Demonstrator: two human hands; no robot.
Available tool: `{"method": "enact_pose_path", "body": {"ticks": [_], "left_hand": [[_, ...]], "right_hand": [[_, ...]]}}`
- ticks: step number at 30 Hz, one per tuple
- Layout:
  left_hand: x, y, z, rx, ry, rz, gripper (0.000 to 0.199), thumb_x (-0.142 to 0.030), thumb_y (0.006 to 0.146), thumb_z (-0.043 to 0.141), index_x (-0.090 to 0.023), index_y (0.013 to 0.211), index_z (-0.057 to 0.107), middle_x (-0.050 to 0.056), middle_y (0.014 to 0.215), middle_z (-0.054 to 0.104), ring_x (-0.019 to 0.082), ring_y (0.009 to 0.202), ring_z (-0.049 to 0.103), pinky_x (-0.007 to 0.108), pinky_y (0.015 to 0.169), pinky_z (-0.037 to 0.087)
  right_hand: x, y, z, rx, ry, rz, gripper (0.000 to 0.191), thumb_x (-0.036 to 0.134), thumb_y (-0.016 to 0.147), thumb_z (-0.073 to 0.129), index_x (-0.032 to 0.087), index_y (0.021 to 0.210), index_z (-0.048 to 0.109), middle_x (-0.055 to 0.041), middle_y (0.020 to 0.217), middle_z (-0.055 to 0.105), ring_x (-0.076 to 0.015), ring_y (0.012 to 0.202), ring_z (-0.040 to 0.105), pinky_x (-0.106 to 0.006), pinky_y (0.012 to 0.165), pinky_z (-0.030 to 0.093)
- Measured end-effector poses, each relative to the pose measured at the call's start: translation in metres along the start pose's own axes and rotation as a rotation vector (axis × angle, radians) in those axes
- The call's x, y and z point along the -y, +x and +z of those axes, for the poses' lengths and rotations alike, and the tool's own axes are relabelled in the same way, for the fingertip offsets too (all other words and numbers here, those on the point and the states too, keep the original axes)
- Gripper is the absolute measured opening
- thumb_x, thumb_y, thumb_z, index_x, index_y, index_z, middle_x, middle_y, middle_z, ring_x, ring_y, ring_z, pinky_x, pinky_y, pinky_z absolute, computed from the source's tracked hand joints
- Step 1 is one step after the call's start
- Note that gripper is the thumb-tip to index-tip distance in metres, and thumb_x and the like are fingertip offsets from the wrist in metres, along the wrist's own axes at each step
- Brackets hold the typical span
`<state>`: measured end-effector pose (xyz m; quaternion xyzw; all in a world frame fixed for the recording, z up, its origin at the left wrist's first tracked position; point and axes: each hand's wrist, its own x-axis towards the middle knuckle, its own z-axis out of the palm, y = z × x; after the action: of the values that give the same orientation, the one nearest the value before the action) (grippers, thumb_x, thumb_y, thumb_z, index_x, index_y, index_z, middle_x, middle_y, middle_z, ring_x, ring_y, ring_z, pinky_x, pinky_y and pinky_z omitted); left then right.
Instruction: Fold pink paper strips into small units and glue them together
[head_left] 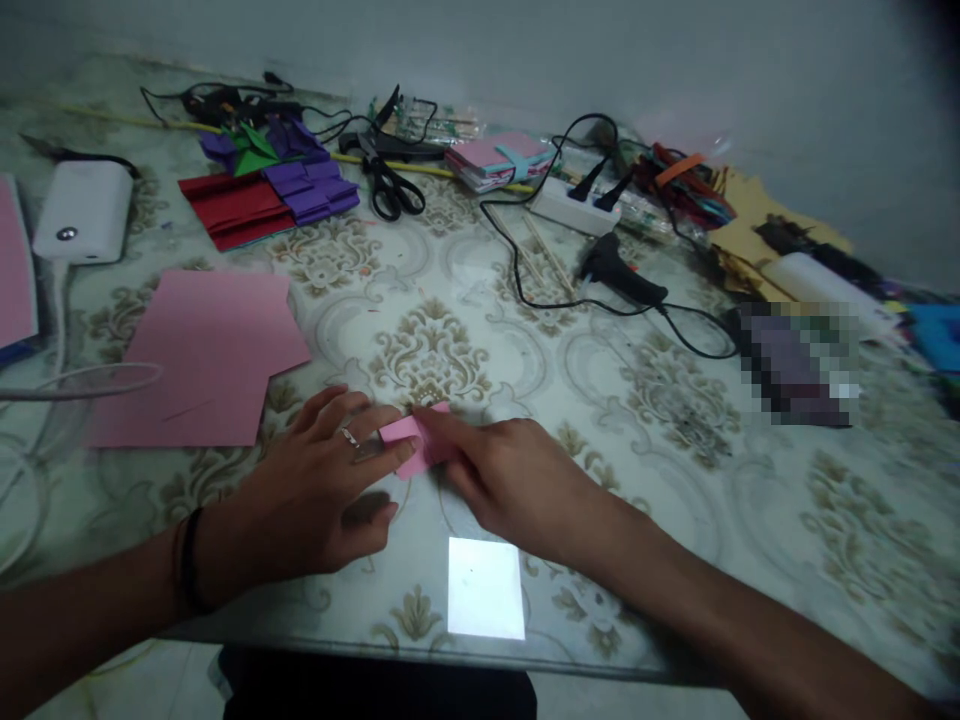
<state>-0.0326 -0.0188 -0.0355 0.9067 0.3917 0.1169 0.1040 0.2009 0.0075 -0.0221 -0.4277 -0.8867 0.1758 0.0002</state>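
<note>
A small folded piece of pink paper (pixel 424 445) lies on the patterned tabletop between my hands. My left hand (pixel 319 475), with a ring and a dark wristband, rests with fingers stretched out, its fingertips pressing the paper's left end. Bent over the right end are the fingers of my right hand (pixel 499 465), closed on the paper; part of it is hidden beneath them. Nearer the table's front edge is a bright white square (pixel 486 588). Larger cut pink paper (pixel 206 360) lies flat to the left of my left hand.
Black scissors (pixel 394 185), red folded paper (pixel 240 208) and purple folded paper (pixel 311 185) lie at the back. A black glue gun (pixel 622 272) trails its cord near a white power strip (pixel 574 205). At left sits a white power bank (pixel 86 212) with a cable.
</note>
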Motion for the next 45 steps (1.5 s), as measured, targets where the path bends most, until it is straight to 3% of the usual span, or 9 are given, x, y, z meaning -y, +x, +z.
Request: {"method": "enact_pose_path", "body": {"ticks": [4,9,15,17,25,29,35,40,45], "left_hand": [[0.001,0.004,0.001,-0.031,0.009,0.067,0.033,-0.027,0.092,0.062,-0.018,0.123,0.07,0.015,0.119,0.066,0.035,0.109,0.061,0.057,0.098,0.05],[-0.004,0.009,0.0,0.038,-0.187,0.093,0.021,-0.021,0.093,0.064,-0.02,0.114,0.068,0.009,0.109,0.068,0.028,0.105,0.063,0.048,0.098,0.05],[-0.006,0.035,-0.011,-0.031,-0.295,-0.256,0.041,-0.035,0.09,0.072,-0.019,0.122,0.051,0.003,0.098,0.068,0.019,0.08,0.067,0.033,0.073,0.055],[-0.006,0.044,-0.01,-0.017,-0.416,-0.282,0.05,-0.035,0.087,0.076,-0.021,0.126,0.048,0.002,0.101,0.071,0.017,0.078,0.069,0.03,0.071,0.057],[-0.014,0.043,-0.009,-0.281,-0.658,-0.203,0.015,-0.018,0.095,0.066,-0.026,0.106,0.06,-0.001,0.096,0.077,0.017,0.086,0.076,0.028,0.076,0.061],[-0.012,0.036,-0.007,-0.408,-0.891,-0.198,0.034,-0.018,0.093,0.068,-0.03,0.119,0.05,-0.001,0.091,0.077,0.017,0.075,0.077,0.027,0.067,0.063],[-0.013,0.029,-0.011,-0.449,-0.616,-0.166,0.021,-0.012,0.091,0.069,-0.029,0.105,0.067,-0.003,0.092,0.077,0.013,0.078,0.075,0.023,0.07,0.061],[-0.017,0.031,-0.011,-0.486,-0.907,-0.178,0.029,-0.015,0.094,0.067,-0.03,0.116,0.056,-0.004,0.089,0.076,0.012,0.073,0.075,0.019,0.062,0.059],[-0.016,0.029,-0.018,-0.463,-0.588,-0.145,0.011,-0.014,0.094,0.063,-0.024,0.098,0.067,-0.001,0.081,0.076,0.013,0.068,0.072,0.023,0.06,0.056]], "right_hand": [[-0.011,-0.005,-0.001,-0.201,0.084,0.136,0.033,0.033,0.102,0.057,0.017,0.131,0.063,-0.0087,0.102,0.074,-0.0233,0.081,0.072,-0.033,0.069,0.052],[-0.015,-0.006,0.01,-0.218,0.217,0.097,0.024,0.028,0.092,0.074,0.017,0.112,0.066,-0.0106,0.112,0.066,-0.0265,0.1,0.067,-0.04,0.084,0.056],[-0.025,-0.008,0.008,-0.295,0.446,0.024,0.01,0.009,0.09,0.071,0.017,0.09,0.064,-0.0053,0.097,0.067,-0.0196,0.089,0.064,-0.032,0.079,0.051],[-0.027,-0.01,0.004,-0.397,0.502,-0.018,0.011,0.009,0.092,0.068,0.018,0.088,0.063,-0.0039,0.093,0.068,-0.0178,0.085,0.064,-0.03,0.076,0.05],[-0.024,-0.02,-0.006,-0.756,0.533,-0.325,0.008,0.015,0.101,0.061,0.019,0.099,0.068,-0.0077,0.104,0.076,-0.0178,0.096,0.072,-0.03,0.084,0.058],[-0.022,-0.02,-0.008,-0.778,0.596,-0.312,0.019,0.008,0.099,0.06,0.02,0.103,0.074,-0.0063,0.106,0.079,-0.0162,0.097,0.075,-0.028,0.085,0.061],[-0.016,-0.018,-0.008,-0.743,0.703,-0.275,0.023,0.007,0.096,0.061,0.021,0.1,0.079,-0.0062,0.107,0.079,-0.0168,0.096,0.076,-0.027,0.078,0.062],[-0.012,-0.018,-0.007,-0.707,0.849,-0.15,0.022,0.009,0.093,0.066,0.024,0.095,0.082,-0.0047,0.104,0.079,-0.0166,0.092,0.076,-0.03,0.082,0.061],[-0.012,-0.017,-0.006,-0.651,0.987,-0.09,0.02,0.013,0.091,0.067,0.024,0.093,0.083,-0.0055,0.103,0.08,-0.0178,0.092,0.075,-0.033,0.085,0.061]]}}
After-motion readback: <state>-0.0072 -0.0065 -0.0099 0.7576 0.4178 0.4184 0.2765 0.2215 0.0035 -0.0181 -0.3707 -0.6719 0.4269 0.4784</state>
